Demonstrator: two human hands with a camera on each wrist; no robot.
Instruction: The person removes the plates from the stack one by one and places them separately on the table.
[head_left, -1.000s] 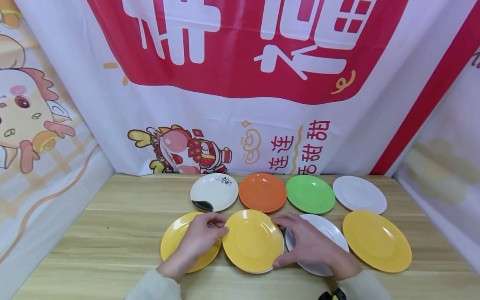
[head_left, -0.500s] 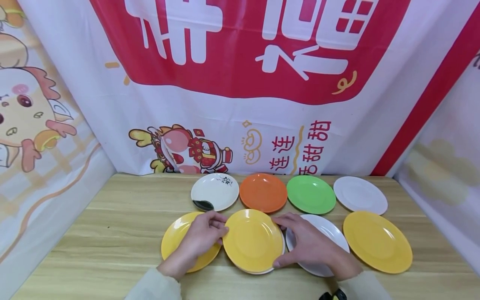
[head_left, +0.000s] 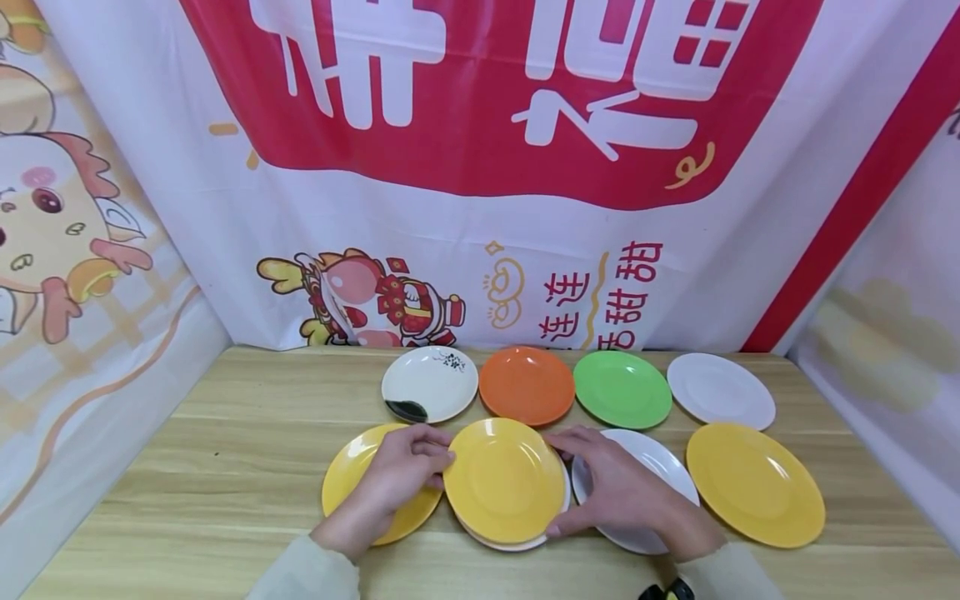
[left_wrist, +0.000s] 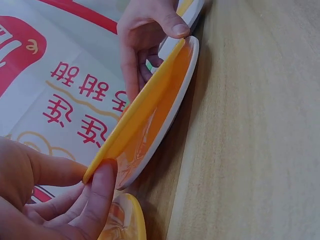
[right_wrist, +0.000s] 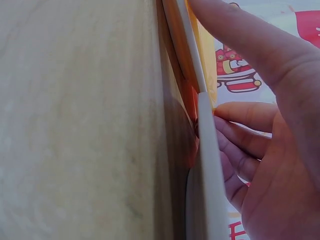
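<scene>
Both hands hold a yellow plate (head_left: 504, 481) by its rim at the table's front centre. It is tilted up off a white plate (head_left: 517, 544) that lies beneath it. My left hand (head_left: 442, 467) pinches the left rim, thumb on top, and hovers over another yellow plate (head_left: 348, 479). My right hand (head_left: 562, 483) grips the right rim with index finger and thumb, over a white plate (head_left: 663, 471). In the left wrist view the yellow plate's edge (left_wrist: 145, 100) stands clear of the white plate (left_wrist: 172, 112), with my left hand's thumb (left_wrist: 100, 185) on it.
The wooden table (head_left: 225, 450) carries a back row: a white plate with black marks (head_left: 429, 384), an orange plate (head_left: 527, 386), a green plate (head_left: 622, 388) and a white plate (head_left: 720, 390). A yellow plate (head_left: 753, 483) lies front right. Printed banners wall three sides.
The held yellow plate has risen slightly and shifted left, so more of the white plate under it shows. Both hands keep their hold.
</scene>
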